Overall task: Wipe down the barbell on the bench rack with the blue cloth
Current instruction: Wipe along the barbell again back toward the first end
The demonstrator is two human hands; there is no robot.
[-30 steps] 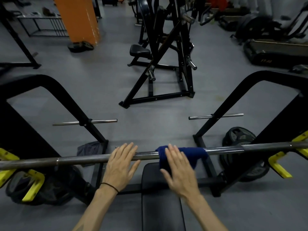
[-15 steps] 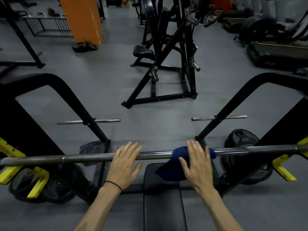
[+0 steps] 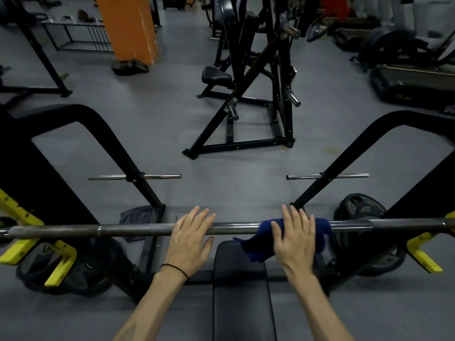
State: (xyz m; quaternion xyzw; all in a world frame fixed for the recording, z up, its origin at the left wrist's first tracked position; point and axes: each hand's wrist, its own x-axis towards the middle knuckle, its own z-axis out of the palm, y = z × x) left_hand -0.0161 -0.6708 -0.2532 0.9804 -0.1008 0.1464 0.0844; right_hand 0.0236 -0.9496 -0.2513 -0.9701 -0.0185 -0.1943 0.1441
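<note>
- The barbell [image 3: 147,228] is a long, round steel bar, dull grey with a faint sheen and a narrow bright collar ring left of the middle; it lies level across the bench rack, above the head end of the bench pad [image 3: 242,286].
- At both ends the barbell rests in yellow hooks [image 3: 422,257] whose paint is chipped and scuffed.
- The blue cloth [image 3: 322,232] is a deep navy, fuzzy fabric, draped over the barbell to the right of the bench pad; one loose corner hangs below the bar toward the pad.
- The right hand [image 3: 296,238] lies flat on top of the blue cloth, fingers straight and slightly spread, reaching over the far side of the barbell; whether the thumb wraps under cannot be told.
- The left hand [image 3: 190,238] rests palm down on the bare barbell, just left of the bench pad, fingers straight and close together, thumb out to the side below the bar. A thin black band circles its wrist.
- The bench pad is a narrow, smooth black rectangle of padded vinyl.
- The rack frame [image 3: 118,153] is thick black tube, bent in rounded corners, with short chrome pegs sticking out sideways.
- Black weight plates [image 3: 359,210] sit on the floor beneath the barbell on both sides.
- A crumpled grey rag [image 3: 135,215] lies on the matte grey floor just beyond the barbell, left of the left hand.
</note>
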